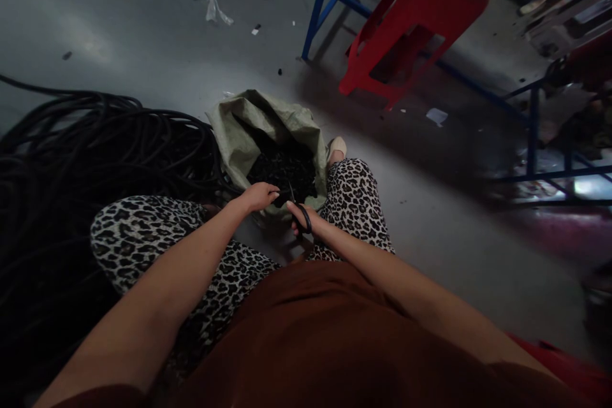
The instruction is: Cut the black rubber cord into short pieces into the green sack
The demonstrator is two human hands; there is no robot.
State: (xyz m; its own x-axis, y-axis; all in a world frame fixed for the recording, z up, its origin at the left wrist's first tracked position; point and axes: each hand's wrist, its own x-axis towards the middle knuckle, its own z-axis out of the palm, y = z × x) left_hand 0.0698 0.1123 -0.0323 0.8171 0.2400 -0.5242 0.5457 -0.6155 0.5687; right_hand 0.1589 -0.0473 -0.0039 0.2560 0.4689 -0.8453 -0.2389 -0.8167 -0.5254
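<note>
My right hand (308,213) is closed around a pair of scissors (306,222) with black handles, their blades pointing up and away from me. Just left of it, my left hand (259,196) pinches a black rubber cord (283,191), whose end sticks out by the blades. I cannot tell whether the blades touch it. Both hands are over the near rim of an open, pale green woven sack (229,140) between my legs. Inside lie many small black cut pieces (282,169).
A large tangle of black cord (109,134) covers the floor at left. Beyond the sack stand a red plastic stool (430,13) and blue metal table legs (315,19). Plastic scraps (210,3) litter the grey floor. More blue framing (533,134) is at right.
</note>
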